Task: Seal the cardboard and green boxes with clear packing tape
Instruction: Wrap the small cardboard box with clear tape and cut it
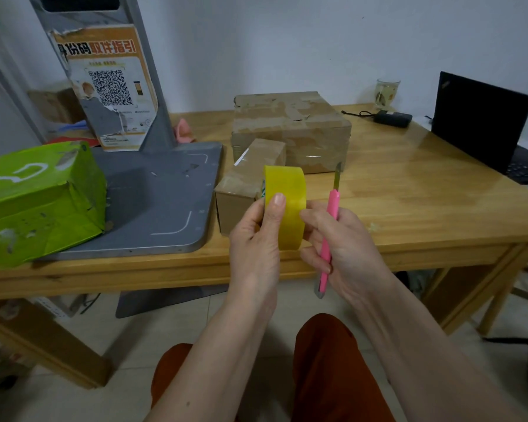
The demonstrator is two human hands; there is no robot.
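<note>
Our left hand (256, 236) grips the tape roll (287, 205) on edge, its hole facing sideways; our right hand (339, 242) clasps the pink utility knife (329, 236), blade pointing up and away.

White wall (287, 41), wood table (409, 184) w/ glossy top, tiled floor (128, 360)

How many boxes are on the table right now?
3: a green box at the left edge, a small cardboard box just behind the tape roll, a large cardboard box behind it.
</note>
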